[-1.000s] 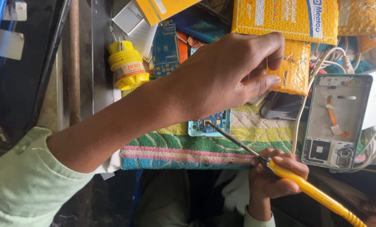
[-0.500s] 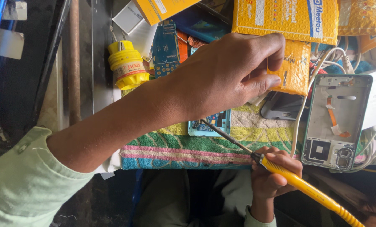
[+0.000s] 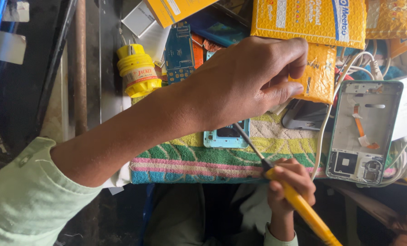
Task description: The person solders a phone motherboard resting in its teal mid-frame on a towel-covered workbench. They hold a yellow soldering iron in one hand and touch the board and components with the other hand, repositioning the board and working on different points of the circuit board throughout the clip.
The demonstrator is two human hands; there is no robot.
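My left hand point(image 3: 249, 82) reaches in from the lower left, its fingers curled over a small light-blue phone body point(image 3: 224, 136) lying on a striped towel point(image 3: 189, 159). Whatever it holds beneath is hidden. My right hand point(image 3: 287, 184) grips a yellow-handled tool point(image 3: 303, 209) near the table's front edge. The tool's thin metal shaft point(image 3: 251, 146) slants up to the phone body, and its tip disappears under my left palm.
A larger green phone frame point(image 3: 365, 127), opened, lies at the right among white cables point(image 3: 324, 136). Yellow padded envelopes point(image 3: 308, 20), a blue circuit board point(image 3: 178, 45), a yellow reel point(image 3: 137, 70) and a grey part point(image 3: 303, 116) crowd the back. A dark gap runs along the left.
My right hand has shifted the tool slightly, and the shaft's angle on the blue phone body has changed a little. My left hand has stayed in place.
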